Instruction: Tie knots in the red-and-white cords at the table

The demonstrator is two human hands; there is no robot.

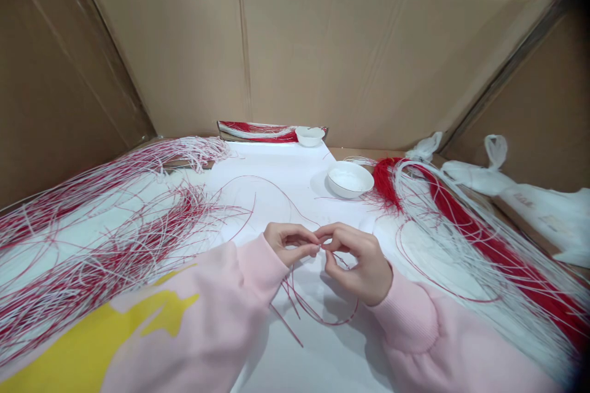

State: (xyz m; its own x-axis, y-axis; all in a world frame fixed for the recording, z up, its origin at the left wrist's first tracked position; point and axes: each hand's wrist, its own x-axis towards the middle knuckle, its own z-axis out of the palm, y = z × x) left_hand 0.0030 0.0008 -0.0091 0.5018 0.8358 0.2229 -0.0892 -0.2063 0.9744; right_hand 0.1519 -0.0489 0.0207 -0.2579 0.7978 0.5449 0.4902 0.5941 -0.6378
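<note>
My left hand (294,244) and my right hand (358,259) meet fingertip to fingertip over the white work surface (276,166). Each is closed in a pinch on a thin red cord (334,323), whose loop hangs below the fingers. Several loose ends of cord trail under my left hand, and a long thin strand arcs away beyond it. A tiny pale spot shows between the fingertips, too small to name. The exact crossing of the cord there is hidden by my fingers.
Bundles of red and white cords (152,239) spread on the left. More red cords (488,239) and white cords lie on the right. A white bowl (350,180) and a smaller bowl (310,136) stand ahead. Plastic bags (553,215) sit far right; cardboard walls (322,43) enclose the area.
</note>
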